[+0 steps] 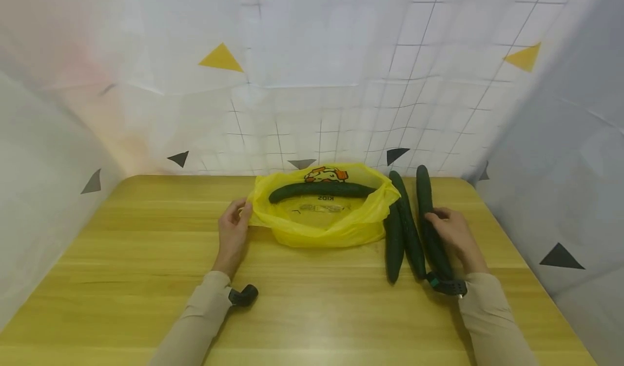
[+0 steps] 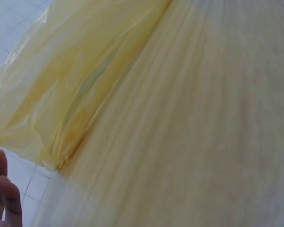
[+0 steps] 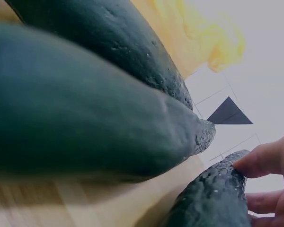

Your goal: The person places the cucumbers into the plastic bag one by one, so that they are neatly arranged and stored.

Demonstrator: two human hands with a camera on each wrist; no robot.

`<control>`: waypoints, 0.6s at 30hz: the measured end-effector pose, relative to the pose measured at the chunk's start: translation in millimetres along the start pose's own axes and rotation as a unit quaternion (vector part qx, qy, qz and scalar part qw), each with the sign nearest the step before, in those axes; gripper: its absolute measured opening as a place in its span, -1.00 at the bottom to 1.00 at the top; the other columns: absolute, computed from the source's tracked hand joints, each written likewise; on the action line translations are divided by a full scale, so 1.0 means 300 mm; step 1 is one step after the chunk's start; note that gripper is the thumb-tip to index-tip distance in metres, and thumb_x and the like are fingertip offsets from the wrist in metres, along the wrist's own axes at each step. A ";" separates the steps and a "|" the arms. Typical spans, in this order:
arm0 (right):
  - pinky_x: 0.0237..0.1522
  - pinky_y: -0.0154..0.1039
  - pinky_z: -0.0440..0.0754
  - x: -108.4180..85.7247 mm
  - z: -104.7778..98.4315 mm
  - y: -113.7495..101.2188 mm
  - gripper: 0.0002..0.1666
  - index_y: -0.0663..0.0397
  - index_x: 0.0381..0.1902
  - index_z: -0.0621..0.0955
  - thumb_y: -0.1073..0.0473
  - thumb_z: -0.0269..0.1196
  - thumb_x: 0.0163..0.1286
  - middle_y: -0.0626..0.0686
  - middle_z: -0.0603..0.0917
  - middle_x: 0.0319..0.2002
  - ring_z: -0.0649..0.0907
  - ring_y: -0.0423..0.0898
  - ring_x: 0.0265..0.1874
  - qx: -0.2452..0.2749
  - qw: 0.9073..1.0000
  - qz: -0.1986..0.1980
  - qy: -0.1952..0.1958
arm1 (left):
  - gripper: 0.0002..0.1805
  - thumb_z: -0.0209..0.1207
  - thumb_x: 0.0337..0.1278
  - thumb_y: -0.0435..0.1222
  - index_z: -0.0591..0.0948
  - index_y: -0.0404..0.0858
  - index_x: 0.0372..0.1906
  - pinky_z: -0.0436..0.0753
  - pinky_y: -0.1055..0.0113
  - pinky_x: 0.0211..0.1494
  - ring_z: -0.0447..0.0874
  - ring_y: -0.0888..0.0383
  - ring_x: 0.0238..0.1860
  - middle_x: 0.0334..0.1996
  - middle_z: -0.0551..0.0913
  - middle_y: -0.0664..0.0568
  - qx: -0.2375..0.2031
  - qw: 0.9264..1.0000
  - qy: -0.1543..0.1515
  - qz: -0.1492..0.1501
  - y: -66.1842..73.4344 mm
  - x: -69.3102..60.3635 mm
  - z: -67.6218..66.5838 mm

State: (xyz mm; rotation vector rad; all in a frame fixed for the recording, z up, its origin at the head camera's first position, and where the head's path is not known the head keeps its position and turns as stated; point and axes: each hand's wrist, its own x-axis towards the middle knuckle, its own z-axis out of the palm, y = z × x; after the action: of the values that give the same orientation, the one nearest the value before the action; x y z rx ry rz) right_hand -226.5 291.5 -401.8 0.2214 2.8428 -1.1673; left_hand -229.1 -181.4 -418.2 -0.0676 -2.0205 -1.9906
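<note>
A yellow plastic bag [image 1: 326, 239] lies with its mouth spread wide, and one dark green cucumber [image 1: 324, 189] rests lengthwise inside it. My left hand [image 1: 234, 233] pinches the left edge of the bag's rim; in the left wrist view only a few fingertips [image 2: 9, 191] show beside the yellow film. To the right of the bag, my right hand [image 1: 453, 230] holds the rightmost cucumber [image 1: 425, 190], thumb on one side and fingers on the other, as the right wrist view also shows. Two more cucumbers, a middle one [image 1: 408, 225] and a left one [image 1: 394, 244], lie between that hand and the bag.
All of this is on a wooden table [image 1: 312, 312]. White sheeting with grid lines and triangles [image 1: 312, 111] rises behind the table's far edge and along both sides. Dark wrist-worn devices, one on the left [image 1: 244, 295] and one on the right [image 1: 446, 285], sit at the sleeves.
</note>
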 end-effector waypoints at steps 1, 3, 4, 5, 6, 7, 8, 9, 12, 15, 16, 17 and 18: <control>0.18 0.22 0.36 0.000 -0.001 0.001 -0.24 0.46 0.32 0.24 -0.11 -0.10 0.48 0.49 0.32 0.26 0.35 0.40 0.21 0.001 1.000 0.000 0.000 | -0.72 0.08 0.32 -0.25 0.59 -0.34 -0.01 0.51 0.53 -0.03 0.54 0.28 -0.09 -0.07 0.63 0.01 -0.001 1.000 0.000 -0.001 0.000 0.000 0.000; 0.19 0.23 0.35 0.001 -0.004 0.002 -0.23 0.46 0.32 0.24 -0.12 -0.11 0.48 0.49 0.30 0.27 0.34 0.40 0.22 0.004 1.000 0.001 0.000 | -0.72 0.08 0.33 -0.26 0.59 -0.34 -0.01 0.51 0.53 -0.04 0.54 0.28 -0.10 -0.08 0.62 0.02 -0.004 1.000 -0.001 -0.002 0.001 0.000 0.001; 0.20 0.23 0.34 0.002 -0.006 0.002 -0.23 0.46 0.32 0.23 -0.12 -0.11 0.48 0.49 0.29 0.28 0.33 0.40 0.23 0.005 1.000 0.002 0.000 | -0.72 0.08 0.33 -0.27 0.59 -0.35 -0.01 0.51 0.53 -0.05 0.54 0.28 -0.10 -0.08 0.62 0.03 -0.005 1.000 -0.001 -0.004 0.001 0.000 0.001; 0.20 0.23 0.33 0.002 -0.007 0.002 -0.22 0.45 0.33 0.22 -0.13 -0.12 0.48 0.49 0.27 0.29 0.32 0.40 0.24 0.007 1.000 0.005 -0.001 | -0.73 0.07 0.33 -0.27 0.59 -0.35 -0.01 0.51 0.53 -0.04 0.54 0.28 -0.10 -0.08 0.62 0.04 -0.006 1.000 -0.002 -0.005 0.001 0.000 0.001; 0.21 0.23 0.33 0.003 -0.009 0.001 -0.22 0.45 0.34 0.22 -0.14 -0.12 0.48 0.49 0.26 0.30 0.31 0.40 0.24 0.011 1.000 0.008 -0.003 | -0.72 0.07 0.33 -0.27 0.59 -0.35 -0.01 0.50 0.53 -0.03 0.53 0.29 -0.09 -0.09 0.62 0.05 -0.005 1.000 -0.001 -0.005 0.002 -0.001 0.001; 0.21 0.22 0.32 0.003 -0.010 0.000 -0.21 0.44 0.34 0.21 -0.15 -0.13 0.48 0.49 0.25 0.31 0.31 0.39 0.25 0.014 1.000 0.010 -0.004 | -0.72 0.07 0.33 -0.27 0.58 -0.35 -0.01 0.50 0.53 -0.02 0.53 0.29 -0.08 -0.09 0.62 0.05 -0.005 1.000 -0.001 -0.005 0.002 -0.001 0.002; 0.21 0.22 0.33 0.003 -0.011 -0.002 -0.21 0.44 0.34 0.21 -0.15 -0.13 0.48 0.49 0.24 0.31 0.31 0.39 0.25 0.021 1.000 0.012 -0.003 | -0.72 0.07 0.33 -0.26 0.58 -0.36 0.00 0.50 0.53 -0.01 0.53 0.29 -0.08 -0.09 0.62 0.06 -0.005 1.000 -0.001 -0.004 0.003 -0.002 0.001; 0.21 0.21 0.34 0.002 -0.013 -0.003 -0.21 0.44 0.35 0.20 -0.15 -0.12 0.48 0.48 0.24 0.31 0.31 0.39 0.25 0.027 1.000 0.013 -0.001 | -0.71 0.07 0.33 -0.25 0.58 -0.36 0.00 0.49 0.54 -0.01 0.53 0.29 -0.08 -0.09 0.62 0.06 -0.005 1.000 -0.001 -0.003 0.004 -0.002 0.001; 0.18 0.19 0.39 -0.002 -0.017 -0.010 -0.20 0.43 0.36 0.18 -0.15 -0.12 0.48 0.48 0.25 0.31 0.33 0.38 0.24 0.045 0.999 0.015 0.005 | -0.70 0.08 0.33 -0.24 0.58 -0.36 0.00 0.50 0.54 -0.03 0.54 0.29 -0.09 -0.10 0.62 0.07 -0.006 1.000 -0.001 0.001 0.007 -0.004 0.002; 0.13 0.17 0.43 -0.008 -0.024 -0.018 -0.18 0.40 0.39 0.15 -0.18 -0.13 0.48 0.46 0.24 0.33 0.33 0.37 0.24 0.063 0.998 0.014 0.014 | -0.70 0.08 0.32 -0.24 0.59 -0.37 -0.01 0.50 0.54 -0.04 0.54 0.30 -0.10 -0.10 0.62 0.08 -0.008 1.000 -0.001 0.002 0.008 -0.005 0.002; 0.11 0.16 0.46 -0.009 -0.027 -0.021 -0.17 0.38 0.40 0.14 -0.19 -0.13 0.47 0.45 0.24 0.33 0.34 0.37 0.24 0.067 0.997 0.014 0.018 | -0.70 0.09 0.32 -0.24 0.59 -0.37 -0.01 0.50 0.54 -0.04 0.55 0.30 -0.10 -0.11 0.62 0.08 -0.010 1.000 -0.001 0.003 0.008 -0.005 0.002; 0.08 0.14 0.48 -0.011 -0.031 -0.025 -0.17 0.36 0.40 0.14 -0.20 -0.13 0.47 0.44 0.24 0.34 0.35 0.36 0.23 0.072 0.997 0.012 0.022 | -0.70 0.09 0.32 -0.25 0.58 -0.38 -0.01 0.50 0.54 -0.03 0.54 0.30 -0.10 -0.11 0.62 0.08 -0.010 1.000 -0.001 0.004 0.008 -0.005 0.002; 0.08 0.13 0.49 -0.013 -0.034 -0.029 -0.16 0.34 0.41 0.12 -0.20 -0.13 0.46 0.42 0.22 0.35 0.33 0.36 0.25 0.077 0.997 0.011 0.024 | -0.70 0.09 0.32 -0.25 0.58 -0.38 -0.01 0.49 0.54 -0.01 0.55 0.31 -0.09 -0.11 0.62 0.08 -0.011 1.000 0.000 0.004 0.008 -0.004 0.002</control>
State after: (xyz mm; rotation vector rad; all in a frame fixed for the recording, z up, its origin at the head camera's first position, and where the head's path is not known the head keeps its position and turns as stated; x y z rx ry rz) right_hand -224.0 292.1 -387.9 0.2929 2.7836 -1.3969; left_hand -227.5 -180.5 -416.3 -0.0817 -1.9949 -2.0082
